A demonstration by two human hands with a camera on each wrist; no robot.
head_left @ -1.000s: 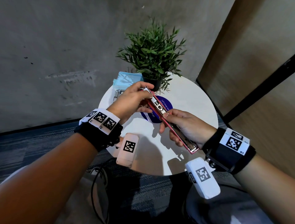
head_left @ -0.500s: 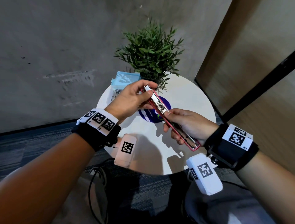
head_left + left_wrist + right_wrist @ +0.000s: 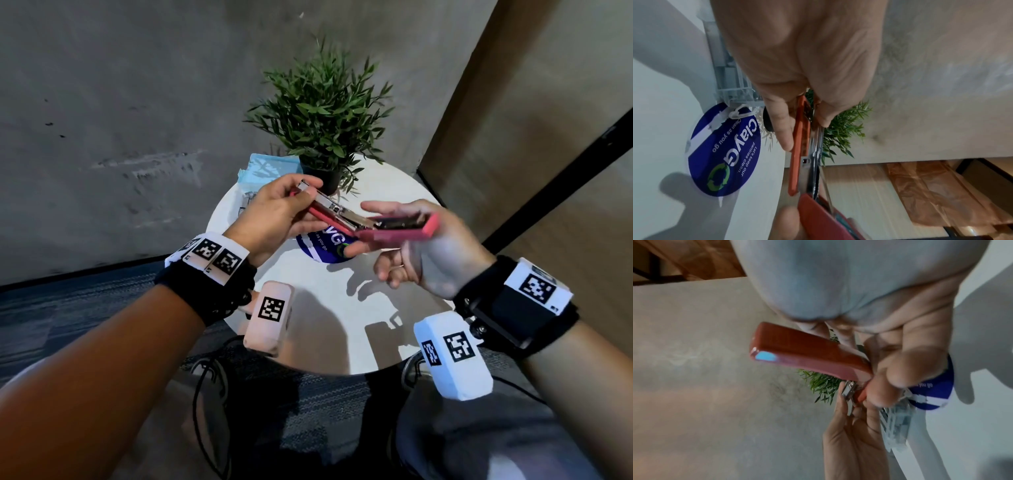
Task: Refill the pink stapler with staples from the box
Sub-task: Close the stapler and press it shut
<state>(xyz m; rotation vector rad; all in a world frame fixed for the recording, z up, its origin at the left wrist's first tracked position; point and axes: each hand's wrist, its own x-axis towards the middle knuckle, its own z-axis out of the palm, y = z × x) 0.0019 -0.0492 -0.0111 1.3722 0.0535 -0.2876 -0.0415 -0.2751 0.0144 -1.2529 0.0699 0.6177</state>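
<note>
At the far left of the round table (image 3: 404, 335) sits the blue staple box (image 3: 270, 169), while the pink stapler (image 3: 363, 224) is held in the air above the table's middle, swung open at its hinge. The left hand (image 3: 274, 216) pinches the metal staple rail's far end between thumb and fingers, palm turned inward. The right hand (image 3: 431, 250) cradles and grips the pink top cover from beneath; the stapler looks light, rigid and smooth, probably best held by its plastic sides, clear of the sprung rail.

The left hand (image 3: 274, 212) hides most of the staple box (image 3: 247, 202) behind it, and the contents are too small to tell; the stapler (image 3: 807, 353) looks blurred in the right wrist view, perhaps from motion
</note>
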